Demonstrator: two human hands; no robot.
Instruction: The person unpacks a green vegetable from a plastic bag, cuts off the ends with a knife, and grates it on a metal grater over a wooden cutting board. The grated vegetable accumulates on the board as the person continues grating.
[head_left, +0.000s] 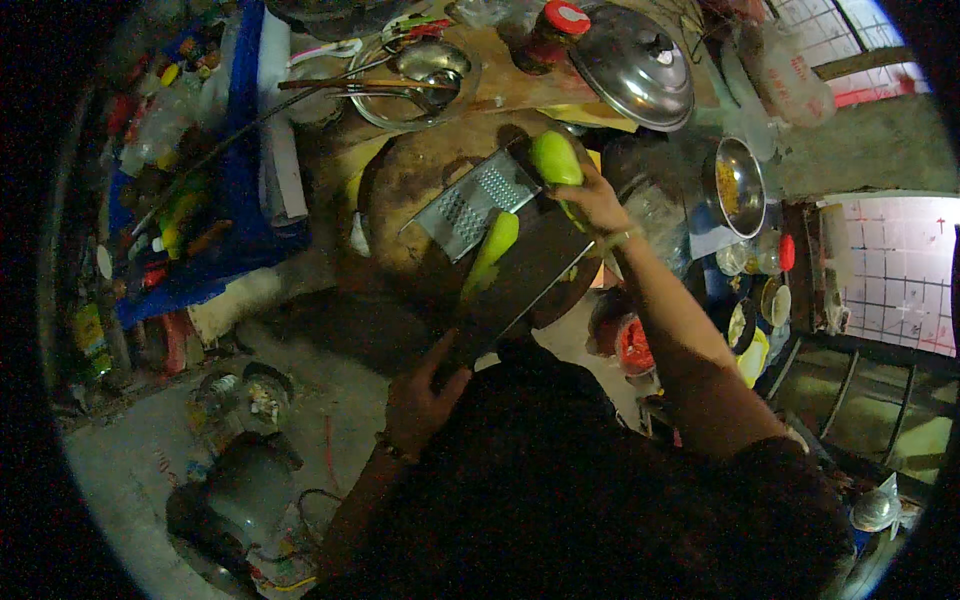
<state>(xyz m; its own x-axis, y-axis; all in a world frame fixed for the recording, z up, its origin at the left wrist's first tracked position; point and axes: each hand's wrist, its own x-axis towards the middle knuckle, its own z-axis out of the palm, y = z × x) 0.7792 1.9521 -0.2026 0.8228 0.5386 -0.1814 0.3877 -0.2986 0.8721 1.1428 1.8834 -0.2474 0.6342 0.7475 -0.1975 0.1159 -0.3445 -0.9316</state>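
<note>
My right hand (592, 202) grips a pale green fruit (556, 159), possibly an unripe mango, above the far right of a round wooden chopping board (397, 202). Close to my body, my left hand (427, 401) is curled around the near end of what looks like a large dark knife (536, 281). Its bright straight edge slants up toward my right wrist; the handle is lost in shadow. Flat on the board lies a metal grater (480, 199) with rows of holes. A second long green piece (496, 244) rests against the grater's near side, its lower end in shadow.
Beyond the board stand a glass bowl (360, 112) with ladles and chopsticks, a red-lidded jar (566, 19) and a domed metal lid (637, 67). On the right are a steel bowl (739, 187), jars and a red container (636, 345). A blue-covered surface (247, 225) is at left.
</note>
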